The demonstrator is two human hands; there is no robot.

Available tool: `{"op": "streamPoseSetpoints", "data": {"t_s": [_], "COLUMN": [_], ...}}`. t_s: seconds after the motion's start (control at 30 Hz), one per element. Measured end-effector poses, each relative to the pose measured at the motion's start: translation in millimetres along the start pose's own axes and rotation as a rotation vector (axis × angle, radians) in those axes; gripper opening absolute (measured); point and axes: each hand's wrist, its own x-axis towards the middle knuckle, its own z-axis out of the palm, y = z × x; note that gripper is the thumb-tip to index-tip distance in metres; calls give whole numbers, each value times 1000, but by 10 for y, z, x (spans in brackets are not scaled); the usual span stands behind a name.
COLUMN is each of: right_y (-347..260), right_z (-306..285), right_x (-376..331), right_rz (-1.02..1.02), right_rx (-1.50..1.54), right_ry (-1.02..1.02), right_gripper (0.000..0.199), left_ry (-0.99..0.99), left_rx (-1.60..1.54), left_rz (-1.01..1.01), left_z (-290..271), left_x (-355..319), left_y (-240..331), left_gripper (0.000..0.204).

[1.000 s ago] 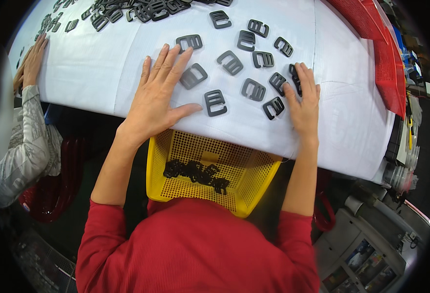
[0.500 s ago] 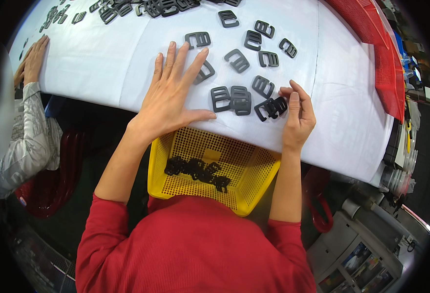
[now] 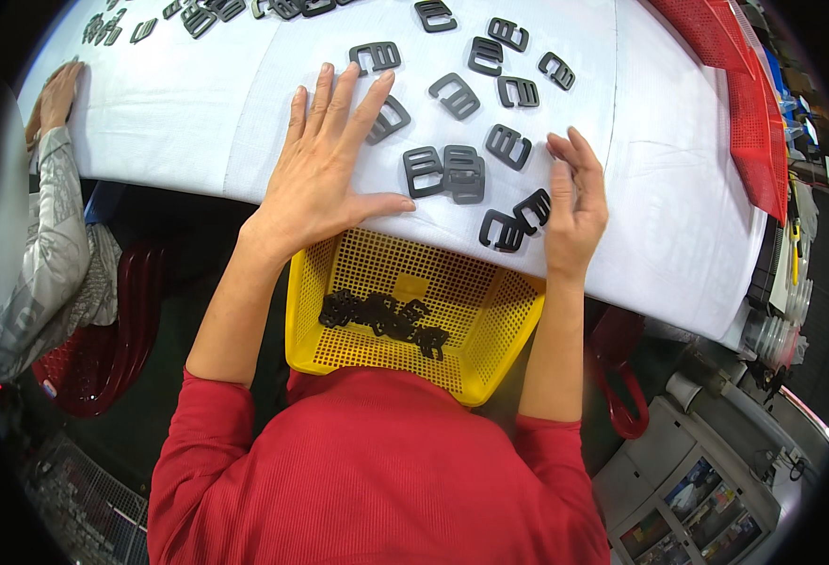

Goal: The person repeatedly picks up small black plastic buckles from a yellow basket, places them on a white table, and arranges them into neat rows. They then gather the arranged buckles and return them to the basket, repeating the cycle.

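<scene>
Dark plastic strap buckles lie scattered on the white-covered table (image 3: 664, 188). My left hand (image 3: 318, 184) rests with fingers spread among them; its fingertips reach a buckle (image 3: 375, 56) and partly cover another buckle (image 3: 391, 120). My right hand (image 3: 576, 212) is half curled near the table's edge, its thumb apart from the fingers and no buckle seen in it. Just left of it sit two buckles close together, one (image 3: 533, 211) by the thumb side and a lower one (image 3: 502, 232). Between my hands, two buckles overlap (image 3: 464, 174) beside a single buckle (image 3: 423, 171).
Below the table edge, a yellow perforated basket (image 3: 516, 337) holds several black buckles (image 3: 391, 315). More buckles are heaped at the far side (image 3: 287, 8). A red mesh tray (image 3: 758, 151) stands at the right. Another person's hand (image 3: 56, 99) rests on the table at far left.
The two buckles by my right hand have come apart and slid toward the near edge. My right hand has opened away from them. My left hand stays spread in about the same place.
</scene>
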Motion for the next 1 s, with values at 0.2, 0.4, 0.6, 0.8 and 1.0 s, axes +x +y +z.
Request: {"op": "streamPoseSetpoints", "data": {"t_s": [0.2, 0.4, 0.6, 0.8, 1.0], "right_y": [-149, -248, -149, 445, 204], "right_z": [32, -41, -146, 222, 548], "right_x": [14, -124, 47, 1064, 1123], "right_rz": [-166, -70, 215, -225, -276], "right_rx": [-195, 133, 260, -404, -233], "right_ry": [-370, -583, -347, -191, -391], "right_gripper": [40, 29, 19, 49, 45], "left_ry": [-117, -263, 18, 200, 96], "left_rx": [-7, -547, -709, -58, -175], "left_rz": [128, 365, 137, 164, 246], "left_z": [-65, -136, -162, 81, 221], "left_x": [-11, -80, 5, 826, 1128], "left_y": [91, 310, 69, -254, -107], "left_gripper": [118, 75, 35, 50, 46]}}
